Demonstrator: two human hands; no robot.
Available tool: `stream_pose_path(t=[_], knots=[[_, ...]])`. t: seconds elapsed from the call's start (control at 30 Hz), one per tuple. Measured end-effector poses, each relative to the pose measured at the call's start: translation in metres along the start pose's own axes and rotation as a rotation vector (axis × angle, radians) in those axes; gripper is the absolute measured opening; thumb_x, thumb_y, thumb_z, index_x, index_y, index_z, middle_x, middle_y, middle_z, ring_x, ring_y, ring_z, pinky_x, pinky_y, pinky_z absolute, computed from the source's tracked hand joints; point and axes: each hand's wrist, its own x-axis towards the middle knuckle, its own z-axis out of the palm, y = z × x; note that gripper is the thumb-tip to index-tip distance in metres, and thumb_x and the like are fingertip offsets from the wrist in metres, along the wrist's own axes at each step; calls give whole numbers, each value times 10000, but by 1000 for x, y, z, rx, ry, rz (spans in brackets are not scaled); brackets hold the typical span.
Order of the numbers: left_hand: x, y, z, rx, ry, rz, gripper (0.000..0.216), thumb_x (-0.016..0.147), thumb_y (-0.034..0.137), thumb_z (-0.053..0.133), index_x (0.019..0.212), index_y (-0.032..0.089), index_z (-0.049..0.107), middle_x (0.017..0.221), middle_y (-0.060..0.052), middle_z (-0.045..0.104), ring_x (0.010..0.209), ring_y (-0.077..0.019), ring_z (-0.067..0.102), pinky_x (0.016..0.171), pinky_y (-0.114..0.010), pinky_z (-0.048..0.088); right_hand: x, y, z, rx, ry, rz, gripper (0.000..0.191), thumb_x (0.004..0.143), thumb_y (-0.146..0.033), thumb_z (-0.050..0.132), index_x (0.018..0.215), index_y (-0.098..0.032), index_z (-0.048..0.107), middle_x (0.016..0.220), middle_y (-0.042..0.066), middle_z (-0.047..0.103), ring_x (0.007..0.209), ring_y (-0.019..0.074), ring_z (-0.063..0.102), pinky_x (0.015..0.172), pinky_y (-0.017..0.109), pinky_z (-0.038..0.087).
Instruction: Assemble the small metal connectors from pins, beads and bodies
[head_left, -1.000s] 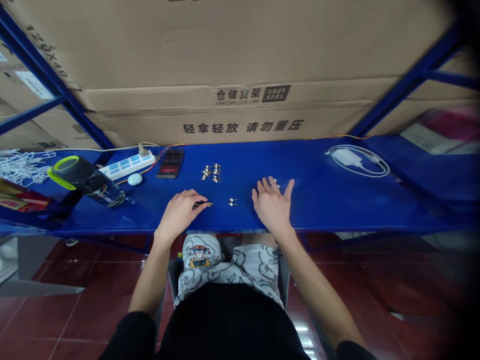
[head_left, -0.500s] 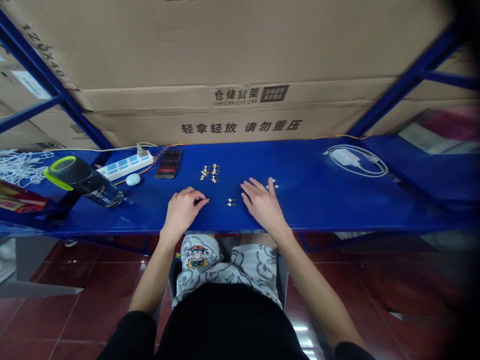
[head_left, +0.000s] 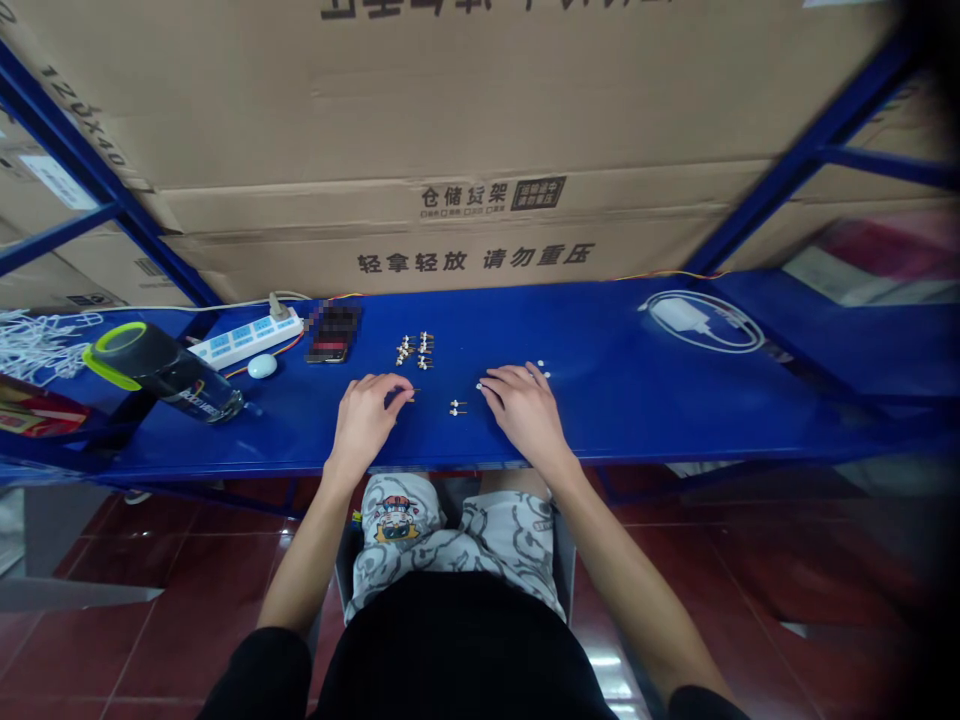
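Left hand (head_left: 373, 408) pinches slim gold-coloured pins (head_left: 417, 390); right hand (head_left: 523, 408) pinches a small round white piece (head_left: 479, 386). Joined white-and-gold pin assemblies (head_left: 425, 349) lie clustered; loose white bits (head_left: 547, 375) apparently remain.

Brown cardboard (head_left: 487, 120) printed with dark characters stands upright along the far edge of the blue surface (head_left: 675, 400). Slanting blue posts (head_left: 165, 247) with crossbars (head_left: 60, 237) flank it. Below the near edge, glossy red floor tiles (head_left: 217, 580) reflect pale light.
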Motion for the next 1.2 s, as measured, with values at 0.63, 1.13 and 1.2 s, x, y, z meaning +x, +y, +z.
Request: stream_pose_path(t=[0.63, 1.13, 1.2], knots=[[-1, 15, 26, -659, -79, 90, 178, 959, 355, 671, 1036, 235, 778, 1069, -48, 770, 990, -200, 723, 926, -342, 570, 1, -3, -4, 0, -48, 2, 310, 1015, -230, 466, 1130, -233, 754, 1236, 84, 729, 1146, 272, 615, 994, 453, 392], [-1, 16, 31, -499, -1, 262, 151, 957, 288, 679, 1067, 258, 777, 998, -21, 786, 892, -176, 699, 859, -347, 569, 4, -7, -16, 407, -50, 2, 180, 981, -298, 559, 950, -232, 723, 954, 30, 788, 888, 215, 713, 918, 382, 490], [-2, 16, 31, -510, 6, 260, 142, 955, 283, 682, 1057, 261, 778, 1000, -17, 791, 903, -175, 706, 869, -349, 570, 3, -9, -21, 519, -60, 5, 173, 973, -325, 576, 940, -241, 723, 959, 22, 792, 896, 213, 720, 892, 369, 519]])
